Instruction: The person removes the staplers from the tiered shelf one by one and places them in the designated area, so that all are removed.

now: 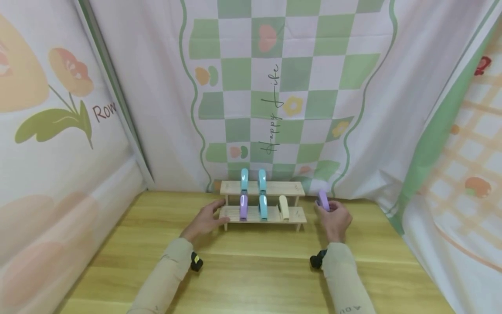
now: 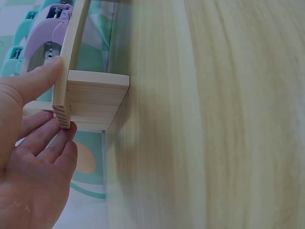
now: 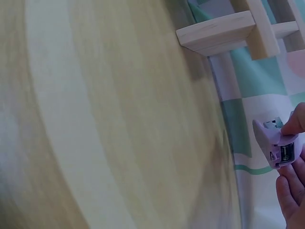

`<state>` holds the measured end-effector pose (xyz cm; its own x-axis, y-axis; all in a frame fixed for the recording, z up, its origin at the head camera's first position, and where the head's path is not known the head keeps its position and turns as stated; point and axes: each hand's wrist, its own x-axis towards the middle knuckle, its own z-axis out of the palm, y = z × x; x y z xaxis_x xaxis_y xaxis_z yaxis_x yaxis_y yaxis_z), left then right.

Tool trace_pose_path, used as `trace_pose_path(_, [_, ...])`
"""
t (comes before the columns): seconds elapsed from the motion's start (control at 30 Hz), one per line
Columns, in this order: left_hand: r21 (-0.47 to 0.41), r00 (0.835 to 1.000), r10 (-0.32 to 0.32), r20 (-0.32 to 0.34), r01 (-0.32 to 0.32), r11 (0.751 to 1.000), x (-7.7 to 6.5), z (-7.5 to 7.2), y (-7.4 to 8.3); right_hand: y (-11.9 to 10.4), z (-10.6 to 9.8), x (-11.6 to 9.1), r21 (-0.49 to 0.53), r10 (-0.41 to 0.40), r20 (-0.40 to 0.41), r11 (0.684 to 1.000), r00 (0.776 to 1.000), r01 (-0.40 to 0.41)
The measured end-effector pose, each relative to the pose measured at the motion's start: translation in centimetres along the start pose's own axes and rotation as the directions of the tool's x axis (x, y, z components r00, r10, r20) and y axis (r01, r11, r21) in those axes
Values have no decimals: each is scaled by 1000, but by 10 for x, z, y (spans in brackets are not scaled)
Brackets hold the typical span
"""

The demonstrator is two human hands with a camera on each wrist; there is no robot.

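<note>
A two-tier wooden shelf (image 1: 233, 212) stands at the back of the table. Its upper tier carries two light-blue staplers (image 1: 262, 179); the lower one bears a purple stapler (image 1: 244, 207), a blue stapler (image 1: 263, 207) and a cream stapler (image 1: 284, 207). My left hand (image 1: 205, 221) holds the left end of the lower board, thumb (image 2: 40, 81) on its upper face and fingers (image 2: 55, 143) at the underside. To the right of the shelf, my right hand (image 1: 336, 219) pinches another purple stapler (image 1: 323, 200) between thumb and fingers, raised off the table in the right wrist view.
The wood-grain table (image 1: 251, 270) extends in front of the shelf. Behind it hangs a green-and-white checkered curtain (image 1: 266, 100), and printed cloths enclose both sides. A black wrist camera (image 1: 197, 261) sits on the left wrist, another camera (image 1: 317, 260) on the right.
</note>
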<state>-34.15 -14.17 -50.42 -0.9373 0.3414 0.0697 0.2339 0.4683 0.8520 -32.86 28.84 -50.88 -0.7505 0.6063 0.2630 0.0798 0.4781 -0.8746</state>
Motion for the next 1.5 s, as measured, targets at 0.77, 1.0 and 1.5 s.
trace_pose_path(0.77, [29, 999, 32, -6, -32, 999, -1, -2, 3, 4, 8, -3, -98, 146, 109, 986, 983, -135])
trace_pose_path(1.0, [28, 999, 38, -3, -38, 999, -1, -1, 4, 6, 8, -8, -92, 145, 97, 986, 985, -136])
trace_pose_path(1.5, [17, 999, 41, 7, -42, 999, 0, -2, 1, -26, -15, -3, -90, -56, 148, 994, 987, 70])
